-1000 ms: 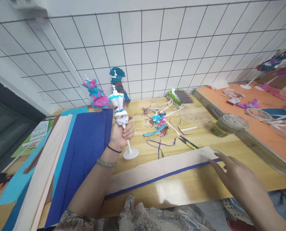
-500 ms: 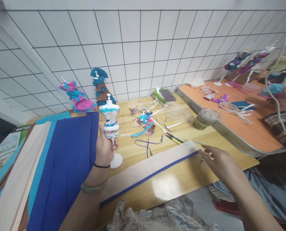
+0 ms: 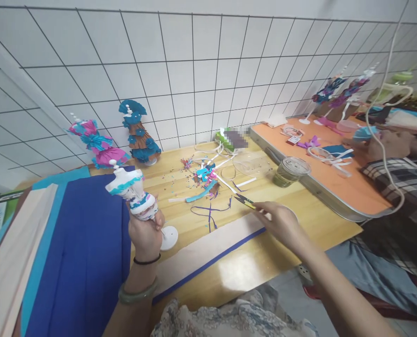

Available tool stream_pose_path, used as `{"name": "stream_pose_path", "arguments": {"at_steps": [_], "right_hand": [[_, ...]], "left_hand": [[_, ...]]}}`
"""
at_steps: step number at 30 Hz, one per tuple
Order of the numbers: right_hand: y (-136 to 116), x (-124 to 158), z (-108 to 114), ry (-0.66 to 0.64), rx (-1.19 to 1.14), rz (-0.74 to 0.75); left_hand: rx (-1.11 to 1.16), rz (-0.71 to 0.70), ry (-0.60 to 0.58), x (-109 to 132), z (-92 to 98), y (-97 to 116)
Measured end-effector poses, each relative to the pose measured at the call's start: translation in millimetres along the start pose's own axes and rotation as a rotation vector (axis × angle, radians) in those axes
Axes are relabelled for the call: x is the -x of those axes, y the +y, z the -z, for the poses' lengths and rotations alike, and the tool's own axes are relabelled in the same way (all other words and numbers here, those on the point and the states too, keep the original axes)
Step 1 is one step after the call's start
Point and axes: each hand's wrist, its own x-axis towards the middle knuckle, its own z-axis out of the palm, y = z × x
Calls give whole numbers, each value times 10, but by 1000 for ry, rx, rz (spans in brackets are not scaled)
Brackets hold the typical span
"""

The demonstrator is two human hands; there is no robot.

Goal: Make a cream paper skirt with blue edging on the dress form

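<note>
My left hand [image 3: 145, 234] is wrapped round the stem of a small white mannequin [image 3: 131, 187], which tilts left and has turquoise, purple and pink scraps stuck on its body. Its round white base [image 3: 168, 238] shows beside my fingers. With pinched fingertips my right hand [image 3: 280, 224] grips the rear end of yellow and black thread snips [image 3: 245, 201], whose blades point left. Below that hand lies a long cream paper strip [image 3: 208, 248] with a blue edge. Thin purple strips [image 3: 212, 210] curl on the table just left of the snips.
Two miniature crepe-paper dresses [image 3: 141, 135] on stands are by the tiled wall. Paper scraps [image 3: 206, 174] are heaped mid-table. A lidded plastic cup [image 3: 290, 172] stands near an orange table [image 3: 356, 187], where another person's plaid sleeve [image 3: 398, 182] rests. Folded blue paper [image 3: 82, 252] covers the left.
My right hand has moved left from the cream strip's end and taken hold of the thread snips. The mannequin in my left hand now leans further left. The view has shifted.
</note>
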Motion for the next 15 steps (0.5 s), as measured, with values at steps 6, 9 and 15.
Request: {"name": "stream_pose_path", "arguments": {"at_steps": [6,9,15], "right_hand": [[-812,-512,-420,-259,117,15],[-1022,-640,-580,-380,185,9],[-1122,-808,-580,-495,299,134]], "left_hand": [[27,45,49,-6,53,-58],[51,59,81,-23,78,-71],[66,78,126,-68,113,-73]]}}
